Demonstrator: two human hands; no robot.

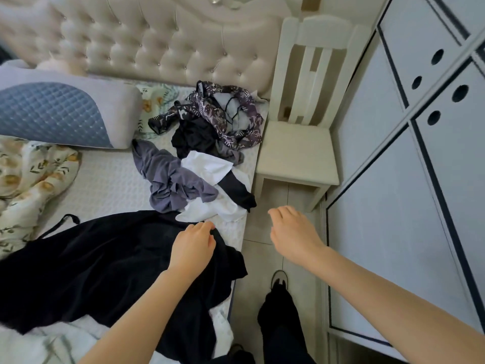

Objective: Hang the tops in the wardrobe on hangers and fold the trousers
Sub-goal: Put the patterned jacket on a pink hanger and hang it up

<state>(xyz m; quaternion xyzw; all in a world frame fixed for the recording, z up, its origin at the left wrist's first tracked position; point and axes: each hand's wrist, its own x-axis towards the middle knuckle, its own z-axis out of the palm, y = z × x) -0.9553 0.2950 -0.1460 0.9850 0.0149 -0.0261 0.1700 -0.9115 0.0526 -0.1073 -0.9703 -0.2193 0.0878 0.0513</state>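
Note:
A large black garment (91,264) with a thin strap lies spread over the near part of the bed. My left hand (193,245) hovers over its right edge with fingers loosely curled, holding nothing. My right hand (294,231) hangs in the air over the floor beside the bed, fingers relaxed and empty. Further up the bed lies a heap of clothes: a grey-purple garment (170,179), a white garment (210,169), a black piece (194,137) and a patterned purple top (223,114).
A cream chair (299,151) stands between the bed and the white wardrobe doors (393,206), which are closed. A blue-grey pillow (60,111) and a floral quilt (26,179) lie on the left. The tufted headboard (157,40) is behind. My foot (279,282) is on the tiled floor.

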